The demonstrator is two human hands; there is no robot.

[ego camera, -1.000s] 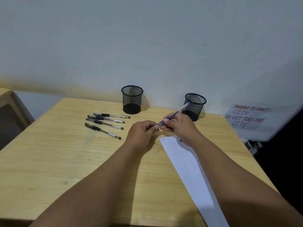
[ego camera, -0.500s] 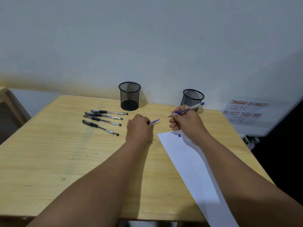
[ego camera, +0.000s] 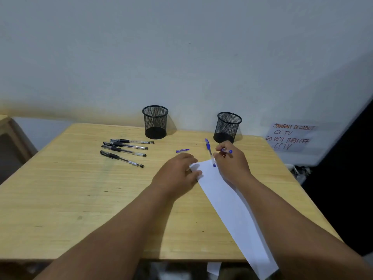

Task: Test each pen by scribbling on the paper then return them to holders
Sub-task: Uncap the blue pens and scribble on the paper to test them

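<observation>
My right hand (ego camera: 232, 164) grips an uncapped blue pen (ego camera: 227, 151); only its rear end shows above my knuckles, over the top of the white paper (ego camera: 228, 203). With my left hand (ego camera: 175, 174) I press the paper's top-left corner flat. The pen's blue cap (ego camera: 182, 150) lies on the wooden table (ego camera: 80, 188) just beyond my left hand. A second blue pen (ego camera: 210, 152) lies capped between my hands, its tip end on the paper. Several black pens (ego camera: 125, 150) lie in a row at the left. Two black mesh holders (ego camera: 155, 122) (ego camera: 228, 127) stand by the wall, nothing visible inside.
A handwritten CCTV sign (ego camera: 288, 137) hangs on the wall right of the table. The paper runs diagonally off the table's front edge at the right. Part of another wooden piece of furniture shows at far left.
The cap came off the blue pen and now lies on the table. My left hand moved onto the paper's corner. My right hand turned the pen down toward the paper.
</observation>
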